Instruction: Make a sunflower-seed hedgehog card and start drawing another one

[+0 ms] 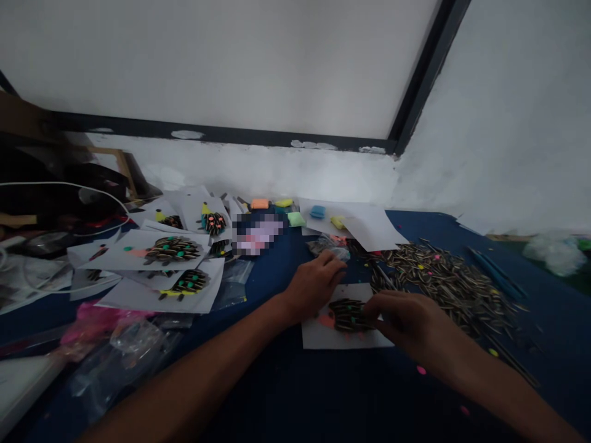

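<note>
A white sheet of paper [323,339] lies in front of me, bearing a hedgehog picture [346,315] with striped sunflower seeds for spines, green dots and a salmon-coloured snout. My right hand [406,317] is over the right side of the hedgehog, thumb and fingers pinched together; anything between them is too small to see. By the sheet's upper left edge, my left hand [316,283] has its fingers bent and close together. Its fingertips are beside a clear plastic bag [330,248], and what they hold, if anything, is hidden.
Loose sunflower seeds [443,277] spread over the blue tabletop [277,394] at right, near a blue tweezer-like tool [496,271]. Several hedgehog sheets [161,295] pile up at left above crumpled plastic bags [133,344]. Coloured clay packets [317,211] sit at the back by the wall.
</note>
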`<state>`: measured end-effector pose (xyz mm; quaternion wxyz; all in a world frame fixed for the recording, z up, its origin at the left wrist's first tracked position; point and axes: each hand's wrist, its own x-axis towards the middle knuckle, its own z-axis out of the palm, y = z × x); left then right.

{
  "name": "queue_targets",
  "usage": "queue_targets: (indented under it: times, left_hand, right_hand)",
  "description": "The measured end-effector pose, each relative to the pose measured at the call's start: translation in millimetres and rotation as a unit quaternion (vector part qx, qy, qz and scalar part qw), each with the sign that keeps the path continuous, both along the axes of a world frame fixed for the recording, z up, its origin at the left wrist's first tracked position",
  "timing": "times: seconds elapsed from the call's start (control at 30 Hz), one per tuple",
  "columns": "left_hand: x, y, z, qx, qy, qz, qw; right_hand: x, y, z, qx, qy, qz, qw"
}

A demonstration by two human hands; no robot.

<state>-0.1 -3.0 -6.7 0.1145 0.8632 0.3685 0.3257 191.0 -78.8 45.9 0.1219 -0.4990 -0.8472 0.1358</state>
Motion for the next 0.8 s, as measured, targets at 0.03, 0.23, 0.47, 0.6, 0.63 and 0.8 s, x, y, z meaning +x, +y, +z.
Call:
queue_targets:
  times: [0.03,0.23,0.47,0.6,0.63,0.8]
  left_hand:
    - [0.0,0.2,-0.1,0.0,0.001,0.0,1.0]
    - [0.0,0.5,0.0,-0.001,0.001,-0.005,1.0]
    - [-1.5,0.6,-2.7,-0.004,-0.014,-0.001,1.0]
    - [-1.7,2.6,-0.9,-0.037,-0.137,-0.026,0.99]
    - [-1.4,2.9,2.0,-0.067,-0.189,-0.035,0.979]
    - [1.5,-1.6,28.0,-0.359,-0.406,-0.094,0.835]
  right_hand:
    - [-0.1,-0.1,0.2,0.001,0.001,0.0,1.0]
    - [-2.7,-1.6,2.6,0.004,-0.006,-0.012,1.0]
    - [-4.6,-1.0,6.4,0.013,-0.005,-0.028,1.0]
    - [-1.9,2.9,9.9,0.031,0.019,-0.056,0.998]
    - [-0.7,4.2,10.2,0.037,0.028,-0.068,0.997]
    - [6.7,8.5,6.9,0.032,0.089,-0.137,0.986]
